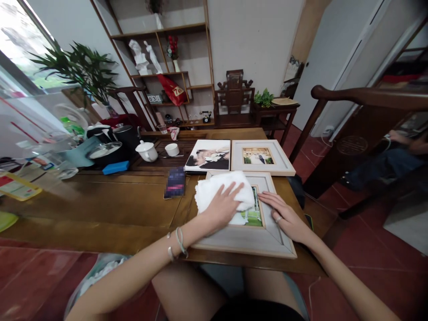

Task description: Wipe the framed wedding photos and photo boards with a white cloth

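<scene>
A white cloth (209,189) lies bunched over the upper left of a pale picture frame (240,243). My left hand (222,207) rests flat on the cloth with its fingers spread, pressing it against the frame. On the frame's right side lies my right hand (287,218), fingers stretched out, the tips near the inner edge of the picture. Part of the green picture (252,218) shows between the hands; the cloth and left hand hide the rest. Just behind are a second pale frame (284,162) with a small photo and a photo panel (214,154) of people in black and white.
A dark patterned object (174,183) lies left of the frames. Farther left are a blue block (115,167), a lidded white cup (146,151), a small white cup (172,149) and a black kettle (125,138). A wooden chair (354,129) stands beyond the table's right edge.
</scene>
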Motion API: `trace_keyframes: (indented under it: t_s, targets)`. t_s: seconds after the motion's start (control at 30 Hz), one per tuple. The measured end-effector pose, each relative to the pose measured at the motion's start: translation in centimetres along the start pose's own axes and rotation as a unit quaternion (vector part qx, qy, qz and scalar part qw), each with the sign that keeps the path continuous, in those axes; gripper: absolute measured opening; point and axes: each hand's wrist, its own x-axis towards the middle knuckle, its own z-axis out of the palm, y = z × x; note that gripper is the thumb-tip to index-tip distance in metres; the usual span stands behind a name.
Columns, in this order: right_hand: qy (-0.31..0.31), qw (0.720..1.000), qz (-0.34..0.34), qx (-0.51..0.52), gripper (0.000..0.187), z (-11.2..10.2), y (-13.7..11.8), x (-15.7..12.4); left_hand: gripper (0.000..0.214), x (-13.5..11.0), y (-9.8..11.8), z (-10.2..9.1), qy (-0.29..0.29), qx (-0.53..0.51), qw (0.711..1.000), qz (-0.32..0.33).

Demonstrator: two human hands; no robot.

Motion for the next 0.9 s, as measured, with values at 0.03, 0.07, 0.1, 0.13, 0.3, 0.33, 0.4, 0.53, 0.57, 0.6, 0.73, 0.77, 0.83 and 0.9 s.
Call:
trace_keyframes:
  t_s: [0.03,0.07,0.1,0.13,0.3,0.33,0.4,0.53,0.57,0.6,0.73,0.77,0.83,0.9]
  targets:
    - [0.000,1.000,-0.003,-0.001,0.049,0.0,0.0,0.0,0.031,0.6,-0.7,0.0,0.006,0.008,1.000,0.010]
    - [0.000,1.000,-0.005,-0.001,0.049,0.0,0.1,0.0,0.033,1.2,-1.3,-0.1,0.011,0.014,1.000,0.024]
    - [0.000,1.000,-0.006,-0.002,0.049,0.1,0.2,-0.1,0.035,1.9,-1.8,-0.2,0.014,0.016,0.999,0.041]
    - [0.001,1.000,-0.007,-0.004,0.049,0.1,0.3,-0.1,0.037,2.6,-2.0,-0.4,0.015,0.016,0.998,0.058]
    - [0.008,1.000,0.000,-0.020,0.049,0.2,0.7,-0.4,0.050,7.3,-1.6,-0.7,0.030,-0.023,0.987,0.156]
    - [0.010,1.000,0.002,-0.021,0.050,0.2,0.7,-0.4,0.051,8.2,-1.4,-0.7,0.027,-0.036,0.984,0.174]
    - [0.013,1.000,0.006,-0.020,0.051,0.2,0.6,-0.4,0.050,9.2,-1.1,-0.9,0.013,-0.056,0.981,0.188]
    - [0.008,1.000,0.011,-0.006,0.048,0.1,0.2,-0.2,0.044,8.1,-1.5,-1.5,-0.007,-0.053,0.987,0.150]
    - [0.005,1.000,0.008,-0.001,0.048,0.1,0.2,-0.2,0.043,7.3,-1.9,-1.5,-0.011,-0.045,0.990,0.136]
    - [0.004,1.000,0.004,0.005,0.048,0.1,0.1,-0.1,0.042,6.3,-2.4,-1.5,-0.015,-0.037,0.992,0.121]
    - [0.001,1.000,0.004,0.014,0.051,0.0,-0.2,-0.1,0.045,1.4,-4.8,-1.5,-0.034,-0.006,0.999,0.033]
    - [0.001,1.000,0.008,0.013,0.051,0.0,-0.3,0.0,0.046,0.3,-5.3,-1.5,-0.038,0.000,0.999,0.006]
    - [-0.001,1.000,0.013,0.012,0.051,0.0,-0.3,0.0,0.047,-1.8,-5.6,-1.8,-0.044,0.009,0.998,-0.038]
    - [-0.004,1.000,0.013,0.013,0.050,0.0,-0.3,0.0,0.046,-3.6,-4.6,-2.3,-0.052,0.011,0.997,-0.057]
